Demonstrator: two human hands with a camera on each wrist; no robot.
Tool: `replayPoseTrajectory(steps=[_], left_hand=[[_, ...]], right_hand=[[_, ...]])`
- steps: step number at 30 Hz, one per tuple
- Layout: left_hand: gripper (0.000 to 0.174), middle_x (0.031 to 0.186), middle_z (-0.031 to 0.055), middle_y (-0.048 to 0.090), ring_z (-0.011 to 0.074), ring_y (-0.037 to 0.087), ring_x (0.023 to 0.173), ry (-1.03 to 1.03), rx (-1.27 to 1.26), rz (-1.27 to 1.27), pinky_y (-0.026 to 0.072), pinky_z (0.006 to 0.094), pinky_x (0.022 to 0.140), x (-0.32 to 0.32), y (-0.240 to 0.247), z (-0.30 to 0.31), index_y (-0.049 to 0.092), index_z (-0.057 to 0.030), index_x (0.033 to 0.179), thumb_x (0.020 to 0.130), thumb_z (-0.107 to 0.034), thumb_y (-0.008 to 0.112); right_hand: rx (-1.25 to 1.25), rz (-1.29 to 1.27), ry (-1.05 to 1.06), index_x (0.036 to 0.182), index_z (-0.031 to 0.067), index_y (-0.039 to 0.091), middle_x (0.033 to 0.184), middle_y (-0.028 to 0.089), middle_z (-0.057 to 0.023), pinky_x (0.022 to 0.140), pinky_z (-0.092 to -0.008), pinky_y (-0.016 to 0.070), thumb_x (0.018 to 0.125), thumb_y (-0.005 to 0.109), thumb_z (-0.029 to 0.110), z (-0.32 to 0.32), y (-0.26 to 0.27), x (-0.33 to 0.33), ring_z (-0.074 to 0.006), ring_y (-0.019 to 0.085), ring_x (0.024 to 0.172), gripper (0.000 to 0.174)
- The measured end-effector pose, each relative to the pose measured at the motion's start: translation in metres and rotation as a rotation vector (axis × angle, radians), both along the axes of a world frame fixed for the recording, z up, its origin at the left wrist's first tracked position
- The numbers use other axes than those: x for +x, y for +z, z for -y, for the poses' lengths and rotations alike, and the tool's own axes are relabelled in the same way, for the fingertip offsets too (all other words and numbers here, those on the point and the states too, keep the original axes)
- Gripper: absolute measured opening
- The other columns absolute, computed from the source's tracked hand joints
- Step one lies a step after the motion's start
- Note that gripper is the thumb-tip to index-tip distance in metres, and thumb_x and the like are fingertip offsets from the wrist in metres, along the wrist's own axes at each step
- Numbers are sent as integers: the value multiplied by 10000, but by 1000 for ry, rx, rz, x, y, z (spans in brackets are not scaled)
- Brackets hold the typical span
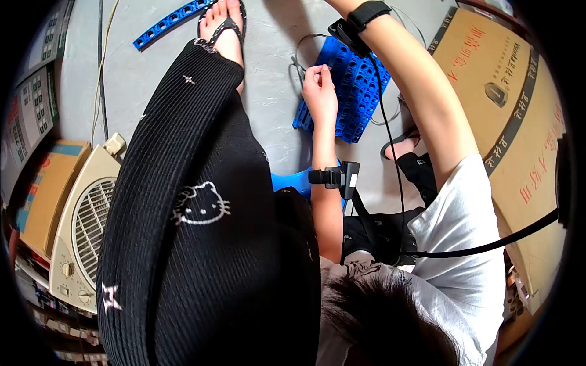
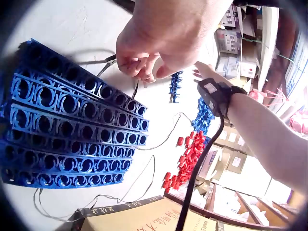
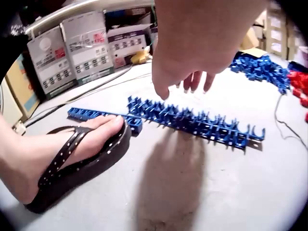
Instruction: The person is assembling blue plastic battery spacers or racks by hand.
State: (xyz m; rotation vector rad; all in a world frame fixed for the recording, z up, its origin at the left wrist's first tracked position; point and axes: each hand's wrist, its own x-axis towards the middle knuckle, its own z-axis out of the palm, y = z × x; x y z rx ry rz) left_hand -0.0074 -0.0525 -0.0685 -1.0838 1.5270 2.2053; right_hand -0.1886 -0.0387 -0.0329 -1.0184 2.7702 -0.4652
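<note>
Fingers loosely curled and holding nothing visible, the left hand point(image 1: 320, 97) hangs beside fanned blue strips point(image 2: 72, 120), rigid and ring-cut (a thin cable point(image 2: 153, 180) loops around nearby). A sandalled foot point(image 3: 86, 149) crowds one end of the spiky blue rows point(image 3: 192, 122); above them, the right hand point(image 3: 199, 50) hangs empty, fingers slightly apart.

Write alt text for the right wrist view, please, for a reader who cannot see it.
A right hand hangs, holding nothing, above blue pronged strips on a pale floor. At left is a foot in a black sandal with white dots; piles of blue pieces and red pieces lie at right, with boxes behind.
</note>
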Motion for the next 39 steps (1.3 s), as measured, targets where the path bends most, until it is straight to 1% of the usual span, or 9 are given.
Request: replayPoseTrajectory(steps=[6, 11, 15, 16, 19, 22, 30, 34, 39], left_hand=[[180, 522, -33, 410, 28, 347, 494, 29, -193, -35, 268, 212, 437, 2, -14, 8, 557, 4, 809, 876, -157, 513], [315, 941, 179, 620, 298, 601, 866, 153, -216, -197, 454, 364, 707, -4, 5, 22, 566, 14, 932, 781, -260, 607], [247, 539, 29, 407, 65, 351, 526, 104, -304, -212, 296, 268, 459, -5, 2, 22, 385, 5, 704, 883, -145, 467], [199, 724, 103, 516, 187, 478, 691, 38, -303, -182, 378, 315, 575, -3, -2, 24, 479, 0, 820, 809, -184, 552], [275, 790, 127, 631, 255, 598, 716, 38, -298, -149, 447, 338, 630, -5, 2, 28, 565, 21, 885, 777, -230, 605], [229, 585, -13, 469, 51, 391, 540, 130, -113, -85, 317, 230, 473, -3, -5, 23, 546, 33, 798, 892, -166, 482], [166, 552, -35, 426, 28, 371, 513, 140, -68, -26, 280, 201, 456, -7, 0, 23, 565, 8, 827, 879, -137, 503], [122, 548, -34, 454, 19, 357, 456, 138, 2, 0, 254, 187, 395, -3, -5, 18, 545, -20, 826, 864, -136, 536], [110, 540, -45, 462, 11, 371, 466, -12, 0, -22, 258, 186, 403, 0, -2, 6, 568, -31, 830, 822, -132, 610]], right_hand=[[-84, 190, 436, 961, 0, 558, 909, 558, -153, 791, -345, 424, 715, 562, 156, 24, 48, 61, -281, 536, 879, 291], [-16, -64, 297, 947, -4, 559, 923, 549, -162, 827, -341, 407, 689, 556, 126, 102, -12, 11, -299, 515, 921, 289], [149, -276, 89, 936, -7, 561, 934, 542, -169, 856, -338, 392, 669, 551, 103, 155, -66, -18, -314, 498, 954, 289], [118, -197, 147, 931, -6, 562, 936, 539, -172, 853, -341, 395, 661, 559, 97, 155, -72, -23, -315, 500, 947, 289], [77, -147, 174, 916, -5, 578, 914, 554, -161, 829, -332, 407, 657, 589, 122, 148, -61, -24, -293, 516, 917, 289], [-28, -67, 306, 901, -3, 593, 891, 570, -151, 806, -322, 419, 652, 619, 147, 114, -21, -1, -272, 533, 888, 292], [-198, 273, 550, 861, 1, 634, 831, 611, -123, 743, -297, 451, 640, 699, 213, 18, 59, 44, -214, 578, 810, 314], [-230, 93, 147, 841, 3, 654, 801, 632, -109, 712, -284, 467, 633, 739, 247, -48, 67, 17, -186, 601, 771, 331], [-96, -38, -1007, 864, -19, 662, 773, 643, -107, 682, -283, 487, 625, 770, 289, -155, 44, 100, -160, 617, 720, 405]])
